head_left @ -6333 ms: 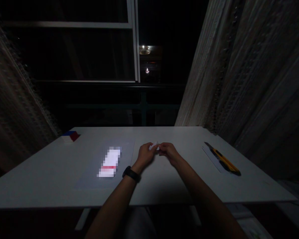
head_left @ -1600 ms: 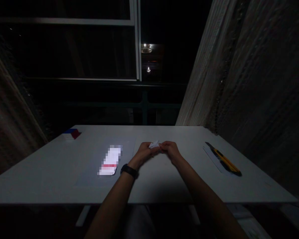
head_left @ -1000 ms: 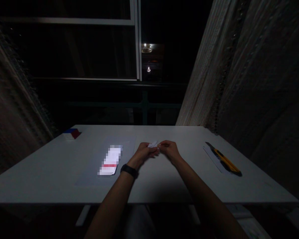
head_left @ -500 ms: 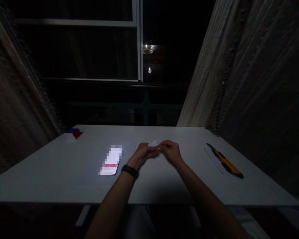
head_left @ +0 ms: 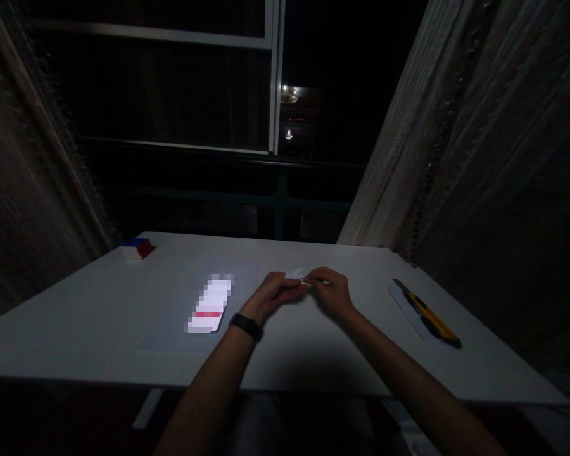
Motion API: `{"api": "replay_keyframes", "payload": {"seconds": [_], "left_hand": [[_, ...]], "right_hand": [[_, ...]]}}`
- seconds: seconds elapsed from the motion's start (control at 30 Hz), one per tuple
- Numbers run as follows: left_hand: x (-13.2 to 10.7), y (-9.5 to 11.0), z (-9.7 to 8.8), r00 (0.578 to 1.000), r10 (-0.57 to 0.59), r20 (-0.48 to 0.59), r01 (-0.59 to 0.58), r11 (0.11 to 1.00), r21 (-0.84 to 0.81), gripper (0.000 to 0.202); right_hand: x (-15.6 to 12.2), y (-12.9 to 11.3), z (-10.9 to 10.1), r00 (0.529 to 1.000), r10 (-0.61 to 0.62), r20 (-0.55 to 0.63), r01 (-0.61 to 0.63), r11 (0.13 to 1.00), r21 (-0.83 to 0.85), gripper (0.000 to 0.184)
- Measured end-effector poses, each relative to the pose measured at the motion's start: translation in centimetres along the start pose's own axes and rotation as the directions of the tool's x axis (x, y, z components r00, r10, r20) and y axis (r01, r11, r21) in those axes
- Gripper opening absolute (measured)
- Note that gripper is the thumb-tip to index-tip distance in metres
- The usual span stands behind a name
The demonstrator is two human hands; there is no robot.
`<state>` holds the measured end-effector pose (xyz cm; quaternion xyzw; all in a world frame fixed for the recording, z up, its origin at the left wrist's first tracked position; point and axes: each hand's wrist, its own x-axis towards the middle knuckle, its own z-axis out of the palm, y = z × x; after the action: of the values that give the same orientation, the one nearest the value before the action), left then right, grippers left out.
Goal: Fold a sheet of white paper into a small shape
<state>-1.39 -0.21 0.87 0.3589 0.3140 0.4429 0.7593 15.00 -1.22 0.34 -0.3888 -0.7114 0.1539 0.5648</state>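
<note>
A small folded piece of white paper (head_left: 295, 275) is held just above the white table (head_left: 99, 316), near its middle. My left hand (head_left: 270, 294), with a black watch on its wrist, pinches the paper from the left. From the right, my right hand (head_left: 331, 291) pinches the same paper with closed fingers. The two hands touch at the fingertips. Most of the paper is hidden by the fingers.
A lit phone (head_left: 209, 304) lies left of my hands on a faint sheet. A yellow and black utility knife (head_left: 431, 313) rests on a paper strip at the right. A red and blue block (head_left: 137, 247) sits at the far left corner. Curtains hang on both sides of a dark window.
The hands keep hold of the paper and shift only slightly. The view has tilted a little, so the table sits more slanted in the picture.
</note>
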Motion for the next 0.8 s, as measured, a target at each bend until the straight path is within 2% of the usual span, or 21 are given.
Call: {"api": "replay_keyframes", "payload": {"seconds": [0.1, 0.27, 0.4, 0.57, 0.67, 0.8], "left_hand": [[0.0, -0.1, 0.0, 1.000, -0.019, 0.012, 0.018, 0.999, 0.026, 0.010], [-0.1, -0.2, 0.1, 0.999, -0.034, 0.017, 0.033, 0.997, 0.068, 0.009], [-0.1, -0.2, 0.1, 0.999, -0.043, 0.019, 0.042, 0.997, 0.064, 0.009], [0.3, -0.4, 0.0, 0.997, -0.074, 0.032, 0.072, 0.996, 0.057, 0.005], [0.5, -0.6, -0.2, 0.993, -0.099, 0.060, 0.097, 0.994, 0.042, 0.006], [0.5, -0.6, -0.2, 0.987, -0.109, 0.115, 0.107, 0.994, 0.023, 0.010]], "right_hand": [[-0.5, 0.3, -0.4, 1.000, -0.027, 0.011, 0.027, 1.000, -0.016, 0.012], [-1.2, 0.9, -0.1, 0.998, -0.038, -0.041, 0.036, 0.998, -0.046, 0.013], [-1.7, 0.8, -0.2, 0.989, -0.149, -0.014, 0.146, 0.981, -0.126, 0.020], [-2.0, 1.1, -1.1, 0.940, -0.329, 0.095, 0.342, 0.903, -0.262, 0.026], [-2.1, 1.4, -1.5, 0.905, -0.381, 0.189, 0.424, 0.844, -0.330, 0.025], [-2.3, 1.5, -1.8, 0.869, -0.436, 0.233, 0.494, 0.777, -0.390, 0.022]]}}
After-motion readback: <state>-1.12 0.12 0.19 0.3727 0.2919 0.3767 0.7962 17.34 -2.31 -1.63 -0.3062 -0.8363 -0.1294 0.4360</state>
